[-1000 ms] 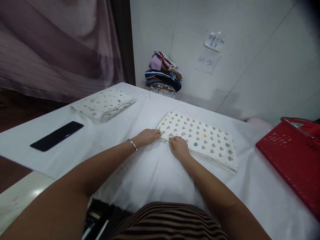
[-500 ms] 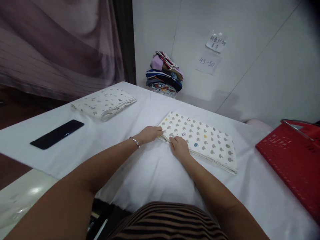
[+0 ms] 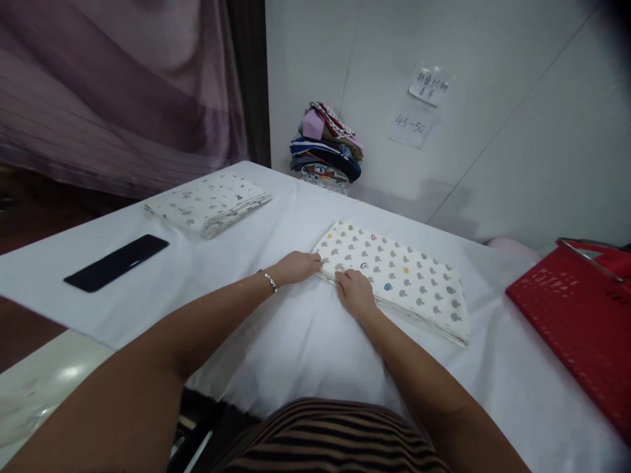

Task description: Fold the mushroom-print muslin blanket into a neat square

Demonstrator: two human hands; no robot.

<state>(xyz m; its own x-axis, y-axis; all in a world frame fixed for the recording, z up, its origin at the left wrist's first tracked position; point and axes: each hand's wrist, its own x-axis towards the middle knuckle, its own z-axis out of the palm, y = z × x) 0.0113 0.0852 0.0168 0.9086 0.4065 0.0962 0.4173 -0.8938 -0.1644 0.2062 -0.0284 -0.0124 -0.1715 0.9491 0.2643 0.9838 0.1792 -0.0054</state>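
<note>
A folded white cloth (image 3: pixel 399 282) printed with grey mushroom-like shapes and a few coloured ones lies flat on the white-covered table. At its left end, my left hand (image 3: pixel 298 266), with a bracelet at the wrist, pinches the near-left corner. My right hand (image 3: pixel 357 290) is closed on the near edge, a little right of the left hand, its fingertips on the top layer. The thumbs are mostly hidden. Layered folds show along the cloth's near side.
A second folded patterned cloth (image 3: pixel 211 203) and a black phone-like slab (image 3: pixel 117 263) lie on the table (image 3: pixel 276 335) to the left. A red basket (image 3: pixel 576 315) stands at the right. Stacked fabrics (image 3: pixel 326 148) rise beyond the far edge, by the wall.
The view has shifted very slightly. Both hands stay at the same places on the cloth, and nothing else has visibly moved.
</note>
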